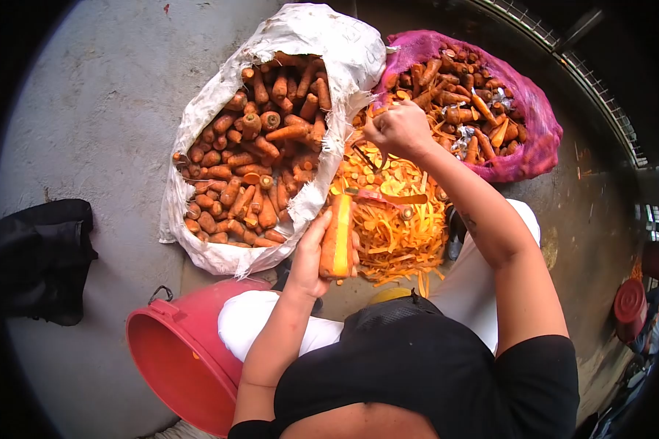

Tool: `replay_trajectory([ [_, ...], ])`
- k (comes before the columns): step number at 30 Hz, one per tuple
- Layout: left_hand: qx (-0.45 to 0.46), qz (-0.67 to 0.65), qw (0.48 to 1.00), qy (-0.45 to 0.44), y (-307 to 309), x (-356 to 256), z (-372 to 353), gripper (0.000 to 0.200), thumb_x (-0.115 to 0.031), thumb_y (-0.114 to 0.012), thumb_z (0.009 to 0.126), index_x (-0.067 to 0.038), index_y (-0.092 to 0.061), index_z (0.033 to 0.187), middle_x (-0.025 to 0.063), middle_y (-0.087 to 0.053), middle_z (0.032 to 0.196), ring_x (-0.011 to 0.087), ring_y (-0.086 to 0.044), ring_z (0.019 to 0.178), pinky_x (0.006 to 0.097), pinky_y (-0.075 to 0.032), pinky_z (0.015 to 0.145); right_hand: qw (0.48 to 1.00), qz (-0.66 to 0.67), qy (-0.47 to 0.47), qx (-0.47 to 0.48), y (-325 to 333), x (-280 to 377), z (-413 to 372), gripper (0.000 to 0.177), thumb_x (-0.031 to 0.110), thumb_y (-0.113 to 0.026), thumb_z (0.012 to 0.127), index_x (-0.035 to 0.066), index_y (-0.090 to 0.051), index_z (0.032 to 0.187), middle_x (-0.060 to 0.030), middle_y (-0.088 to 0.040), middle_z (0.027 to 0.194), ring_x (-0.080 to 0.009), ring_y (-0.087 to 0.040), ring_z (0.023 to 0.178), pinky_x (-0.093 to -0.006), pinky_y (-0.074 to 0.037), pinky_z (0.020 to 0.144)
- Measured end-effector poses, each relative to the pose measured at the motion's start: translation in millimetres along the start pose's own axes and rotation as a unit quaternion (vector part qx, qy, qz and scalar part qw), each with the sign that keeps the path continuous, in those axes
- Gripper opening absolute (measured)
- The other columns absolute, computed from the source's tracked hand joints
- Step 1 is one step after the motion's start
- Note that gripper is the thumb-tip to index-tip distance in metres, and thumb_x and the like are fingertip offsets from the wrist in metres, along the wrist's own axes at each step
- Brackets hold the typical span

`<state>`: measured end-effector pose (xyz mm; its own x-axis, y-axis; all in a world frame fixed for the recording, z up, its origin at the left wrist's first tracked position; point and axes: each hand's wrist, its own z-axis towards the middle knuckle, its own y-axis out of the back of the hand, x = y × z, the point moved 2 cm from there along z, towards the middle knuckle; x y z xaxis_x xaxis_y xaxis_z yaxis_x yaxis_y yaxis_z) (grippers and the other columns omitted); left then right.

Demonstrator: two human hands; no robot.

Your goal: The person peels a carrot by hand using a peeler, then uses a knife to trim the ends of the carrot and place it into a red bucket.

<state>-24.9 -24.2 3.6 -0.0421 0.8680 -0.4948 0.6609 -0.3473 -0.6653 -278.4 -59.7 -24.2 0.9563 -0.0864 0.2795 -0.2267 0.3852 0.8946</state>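
- Black fabric shirt [417, 358] is sitting nearest.
- Thick, yellow-striped orange carrot [338, 241] is pointing lengthwise away from it, the left hand [311, 256] wrapping around the carrot.
- Right hand [399, 127] is clenching beyond, rightward and apart, seemingly around a thin dark tool [378, 165].

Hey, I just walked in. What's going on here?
A person's left hand holds a carrot with a bright, bared strip down its side. The right hand, apart from that carrot, is closed around a slim tool, probably a peeler, though it's mostly hidden. Orange peelings are heaped in front. Near the heap, an open white sack and a pink net sack hold many more carrots. A red bucket is by the left leg.
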Motion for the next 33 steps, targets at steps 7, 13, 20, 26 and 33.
replay_trajectory([
  [7,-0.101,-0.068,0.992,-0.038,27,1,31,0.043,-0.036,-0.042,0.099,-0.003,-0.050,0.125,0.0082,-0.061,0.088,0.0191,-0.062,0.075,0.0364,-0.057,0.062,0.979,0.189,0.072,0.016,19,54,-8,0.039,0.036,-0.056,0.081,0.012,-0.067,0.052,-0.0075,-0.054,0.046,-0.0265,-0.050,0.045,-0.0364,-0.045,0.062],
  [13,-0.120,-0.121,0.985,-0.027,8,-3,30,0.030,-0.029,-0.040,0.099,-0.007,-0.054,0.116,0.0047,-0.062,0.103,0.0163,-0.063,0.091,0.0333,-0.054,0.079,0.942,0.264,0.206,-0.020,31,81,-25,0.035,0.019,-0.063,0.075,0.015,-0.050,0.043,-0.0013,-0.046,0.044,-0.0215,-0.043,0.045,-0.0344,-0.032,0.052],
  [20,-0.122,-0.136,0.983,-0.007,24,9,42,0.031,-0.030,-0.038,0.100,-0.008,-0.055,0.113,0.0043,-0.062,0.097,0.0160,-0.062,0.087,0.0344,-0.053,0.076,0.936,0.267,0.229,-0.028,29,82,-31,0.037,0.017,-0.062,0.075,0.016,-0.045,0.042,0.0003,-0.047,0.044,-0.0206,-0.042,0.045,-0.0344,-0.030,0.051],
  [26,-0.135,-0.146,0.980,0.001,28,18,46,0.028,-0.032,-0.042,0.098,-0.010,-0.057,0.105,0.0028,-0.062,0.085,0.0163,-0.062,0.076,0.0319,-0.053,0.067,0.932,0.275,0.235,-0.023,26,83,-31,0.035,0.016,-0.060,0.074,0.015,-0.045,0.042,0.0002,-0.047,0.044,-0.0209,-0.043,0.045,-0.0346,-0.031,0.050],
  [33,-0.105,-0.094,0.989,-0.042,14,9,36,0.031,-0.032,-0.041,0.098,-0.008,-0.055,0.113,0.0047,-0.063,0.098,0.0170,-0.064,0.088,0.0332,-0.054,0.075,0.923,0.309,0.229,-0.008,20,86,-30,0.035,0.017,-0.059,0.076,0.015,-0.047,0.043,-0.0016,-0.047,0.044,-0.0213,-0.045,0.045,-0.0351,-0.032,0.049],
])
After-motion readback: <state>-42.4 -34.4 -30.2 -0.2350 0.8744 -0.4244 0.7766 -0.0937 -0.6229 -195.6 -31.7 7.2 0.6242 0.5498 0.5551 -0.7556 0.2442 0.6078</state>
